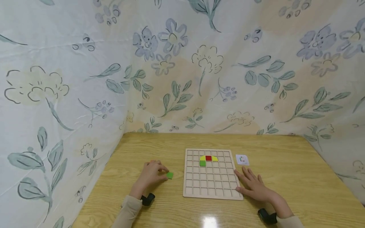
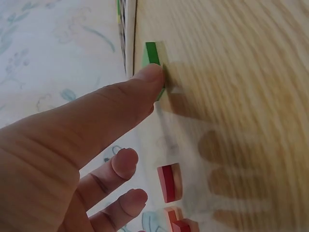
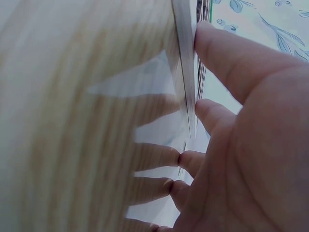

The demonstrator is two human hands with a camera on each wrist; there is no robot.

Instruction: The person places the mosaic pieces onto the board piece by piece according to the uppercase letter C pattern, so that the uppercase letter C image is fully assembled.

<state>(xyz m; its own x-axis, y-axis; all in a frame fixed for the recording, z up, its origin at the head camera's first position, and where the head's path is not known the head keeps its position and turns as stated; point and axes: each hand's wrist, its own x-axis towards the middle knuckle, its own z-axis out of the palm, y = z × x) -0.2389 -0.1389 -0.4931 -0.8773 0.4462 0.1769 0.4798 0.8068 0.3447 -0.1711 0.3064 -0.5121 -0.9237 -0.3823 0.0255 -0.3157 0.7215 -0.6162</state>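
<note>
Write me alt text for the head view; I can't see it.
A left hand pinches a green square at a wooden table, left of a gridded board whose right edge the right hand touches. The board holds a red square between two yellow pieces, with a second green square below the left one; a small card lies beside the board.

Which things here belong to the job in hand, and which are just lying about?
Likely the job: pale wooden grid board; on it, red square tile, green square tile, two yellow curved tiles; loose green square tile at left hand's fingertips; loose red block; small white printed card.

Just around: floral fabric backdrop; wood-grain tabletop; black wrist devices.
</note>
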